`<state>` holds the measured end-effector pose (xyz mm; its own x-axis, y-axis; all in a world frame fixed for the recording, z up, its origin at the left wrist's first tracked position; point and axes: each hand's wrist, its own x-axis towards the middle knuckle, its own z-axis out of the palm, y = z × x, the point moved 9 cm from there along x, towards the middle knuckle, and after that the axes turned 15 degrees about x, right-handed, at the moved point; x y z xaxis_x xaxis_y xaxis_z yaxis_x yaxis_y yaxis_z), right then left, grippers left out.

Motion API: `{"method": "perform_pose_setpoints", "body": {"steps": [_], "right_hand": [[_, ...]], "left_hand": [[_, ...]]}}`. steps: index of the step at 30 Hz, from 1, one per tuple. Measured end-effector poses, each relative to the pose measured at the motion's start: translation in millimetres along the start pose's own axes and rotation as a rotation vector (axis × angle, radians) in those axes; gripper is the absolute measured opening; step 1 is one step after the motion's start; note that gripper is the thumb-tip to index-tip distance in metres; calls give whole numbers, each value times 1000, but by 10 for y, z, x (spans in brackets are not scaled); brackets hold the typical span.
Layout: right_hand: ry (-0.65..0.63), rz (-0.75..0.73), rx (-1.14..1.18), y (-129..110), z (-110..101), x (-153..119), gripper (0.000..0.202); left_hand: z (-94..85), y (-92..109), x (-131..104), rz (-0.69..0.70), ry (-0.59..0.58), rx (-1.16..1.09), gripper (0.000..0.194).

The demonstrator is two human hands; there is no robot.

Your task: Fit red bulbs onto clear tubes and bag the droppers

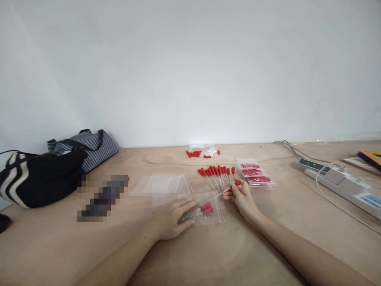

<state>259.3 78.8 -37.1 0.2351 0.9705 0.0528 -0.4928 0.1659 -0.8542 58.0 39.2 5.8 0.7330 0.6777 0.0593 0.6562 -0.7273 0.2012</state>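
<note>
My left hand grips a clear zip-lock bag lying on the table, thumb and fingers on either side of it. A few droppers with red rubber bulbs and glass tubes lie inside that bag. Between the fingertips of my right hand is another dropper, held near its red bulb. Its glass tube points left, close to the bag's red-striped mouth; whether the tip is inside I cannot tell. Just beyond the hands, several loose droppers lie fanned out, bulbs away from me.
Flat zip-lock bags lie left of the droppers. Filled bags are stacked to the right. Loose red bulbs lie by a bag near the wall. A power strip with cables is at right; a black bag at left.
</note>
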Motion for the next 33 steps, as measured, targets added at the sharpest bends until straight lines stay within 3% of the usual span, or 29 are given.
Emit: {"method": "perform_pose_setpoints", "body": {"steps": [4, 9, 18, 24, 29, 33], "right_hand": [[-12, 91, 23, 105, 88, -85, 38], [-74, 136, -77, 144, 200, -178, 43], [-386, 238, -172, 242, 548, -276, 34], [-449, 268, -218, 357, 570, -281, 32], [-497, 185, -428, 322, 528, -239, 27], [-345, -78, -769, -45, 327, 14, 20]], "left_hand": [[18, -27, -8, -36, -6, -14, 56], [33, -24, 1, -50, -50, -6, 56], [37, 1, 15, -3, -42, 7, 53], [7, 5, 10, -25, -46, 20, 55], [7, 5, 16, 19, 10, 53, 50], [22, 16, 29, 67, 26, 71, 41]]}}
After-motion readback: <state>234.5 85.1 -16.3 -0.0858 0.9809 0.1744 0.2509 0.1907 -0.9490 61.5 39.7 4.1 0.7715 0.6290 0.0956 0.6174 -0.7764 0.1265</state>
